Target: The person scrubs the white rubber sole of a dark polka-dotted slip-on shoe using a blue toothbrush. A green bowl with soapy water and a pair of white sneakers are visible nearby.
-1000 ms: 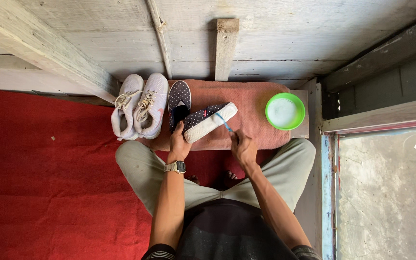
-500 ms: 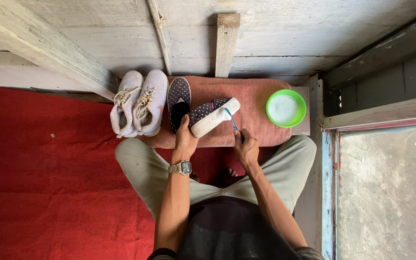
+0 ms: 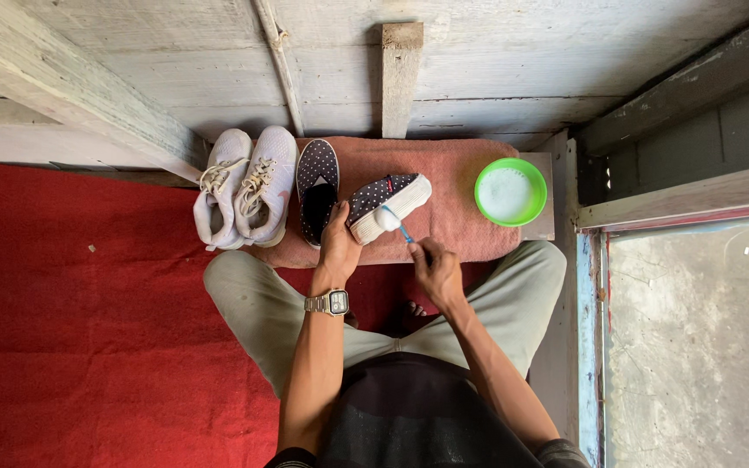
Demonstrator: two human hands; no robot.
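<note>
My left hand [image 3: 338,247], with a wristwatch on the wrist, grips a dark polka-dot slip-on shoe [image 3: 387,204] tilted on its side, its white sole turned toward me. My right hand [image 3: 433,269] holds a small blue-handled brush [image 3: 396,223] whose head rests against the foamy sole near the heel. The matching polka-dot shoe [image 3: 315,189] lies flat just left of it on a pink cloth [image 3: 457,186].
A pair of white lace-up sneakers [image 3: 244,186] stands at the cloth's left edge. A green bowl [image 3: 510,192] of soapy water sits at the right. Red carpet [image 3: 71,303] covers the floor on the left; a wooden wall is ahead, a doorway frame on the right.
The brush has slid along the white sole from the toe end toward the heel near my left hand, and the held shoe has tilted slightly.
</note>
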